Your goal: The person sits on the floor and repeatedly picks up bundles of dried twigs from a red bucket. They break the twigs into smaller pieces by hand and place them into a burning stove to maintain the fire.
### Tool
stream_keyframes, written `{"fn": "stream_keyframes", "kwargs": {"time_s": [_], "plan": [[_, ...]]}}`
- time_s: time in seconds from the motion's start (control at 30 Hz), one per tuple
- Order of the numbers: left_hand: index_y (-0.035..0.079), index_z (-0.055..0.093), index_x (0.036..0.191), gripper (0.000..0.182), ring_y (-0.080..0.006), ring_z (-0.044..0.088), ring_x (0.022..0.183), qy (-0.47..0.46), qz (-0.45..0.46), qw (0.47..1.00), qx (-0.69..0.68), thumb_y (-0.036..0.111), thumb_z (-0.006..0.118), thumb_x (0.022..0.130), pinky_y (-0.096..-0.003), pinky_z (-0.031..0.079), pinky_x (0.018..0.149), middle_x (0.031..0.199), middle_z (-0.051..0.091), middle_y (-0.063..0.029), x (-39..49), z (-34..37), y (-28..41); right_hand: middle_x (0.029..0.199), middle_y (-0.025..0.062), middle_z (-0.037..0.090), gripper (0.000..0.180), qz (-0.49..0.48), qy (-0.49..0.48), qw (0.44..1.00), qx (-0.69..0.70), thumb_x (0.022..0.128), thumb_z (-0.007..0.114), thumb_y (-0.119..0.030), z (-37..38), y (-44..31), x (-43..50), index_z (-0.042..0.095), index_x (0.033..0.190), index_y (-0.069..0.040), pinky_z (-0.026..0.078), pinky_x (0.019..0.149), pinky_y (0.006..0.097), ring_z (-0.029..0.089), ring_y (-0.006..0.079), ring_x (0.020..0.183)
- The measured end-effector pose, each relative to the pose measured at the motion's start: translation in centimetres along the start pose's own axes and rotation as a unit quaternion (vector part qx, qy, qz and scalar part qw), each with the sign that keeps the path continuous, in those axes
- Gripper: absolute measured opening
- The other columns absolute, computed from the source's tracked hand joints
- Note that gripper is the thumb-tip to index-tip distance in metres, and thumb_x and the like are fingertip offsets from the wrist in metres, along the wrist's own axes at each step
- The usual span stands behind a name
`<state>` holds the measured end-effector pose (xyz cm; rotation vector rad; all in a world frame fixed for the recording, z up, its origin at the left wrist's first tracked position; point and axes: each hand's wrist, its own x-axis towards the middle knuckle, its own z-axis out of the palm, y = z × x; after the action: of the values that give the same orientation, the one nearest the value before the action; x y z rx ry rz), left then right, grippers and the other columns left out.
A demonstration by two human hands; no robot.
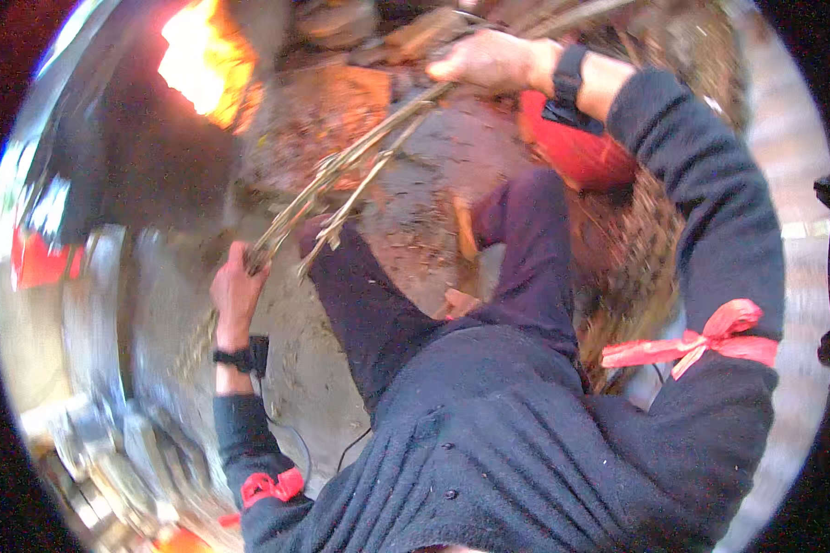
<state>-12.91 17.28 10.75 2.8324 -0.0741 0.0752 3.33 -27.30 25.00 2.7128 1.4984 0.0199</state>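
A bundle of thin dry sticks [342,162] stretches slantwise across my lap between my two hands. Its lower end is gripped in my left hand [238,287], whose fingers are closed round the stems. My right hand [494,62] holds the other end, higher up and to the right. One stick [360,197] splays away from the rest, its broken tip loose above my knee. Each wrist wears a black band. Flames [211,66] burn in the dark opening of a stove [173,159] at the upper left.
Split firewood [422,34] lies beyond the sticks, near an orange-lit slab [353,90]. A red object [581,145] is beneath my right wrist. Dry brushwood [636,263] is heaped along my right side. Blurred items [124,449] stand at the lower left, and a cable hangs by my left forearm.
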Motion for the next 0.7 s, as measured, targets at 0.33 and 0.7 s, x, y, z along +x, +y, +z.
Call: {"fn": "stream_keyframes", "kwargs": {"time_s": [0.33, 0.7], "plan": [[0.011, 0.060, 0.087, 0.026, -0.0340, 0.060, 0.083, -0.095, -0.059, 0.993, 0.029, 0.033, 0.066, 0.075, -0.0447, 0.047, 0.066, 0.085, 0.064, -0.0127, 2.4, 6.5, -13.2, 0.089, 0.0157, 0.067, 0.039, 0.045, -0.202, 0.975, 0.077, 0.084, 0.059, -0.048, 13.6, 2.1, 9.4, 0.066, 0.100, -0.013, 0.051, 0.073, 0.0445, 0.064, 0.0344, 0.083], [0.017, 0.066, 0.099, 0.030, -0.0350, 0.064, 0.088, -0.141, -0.184, 0.971, 0.054, 0.036, 0.060, 0.078, -0.0468, 0.051, 0.073, 0.094, 0.067, -0.0126, -7.8, 5.4, -9.1, 0.083, 0.0131, 0.067, 0.023, 0.075, -0.156, 0.977, 0.121, 0.081, 0.061, -0.036, 15.4, -5.1, 4.2, 0.067, 0.088, -0.015, 0.052, 0.071, 0.0466, 0.064, 0.0359, 0.083]]}}
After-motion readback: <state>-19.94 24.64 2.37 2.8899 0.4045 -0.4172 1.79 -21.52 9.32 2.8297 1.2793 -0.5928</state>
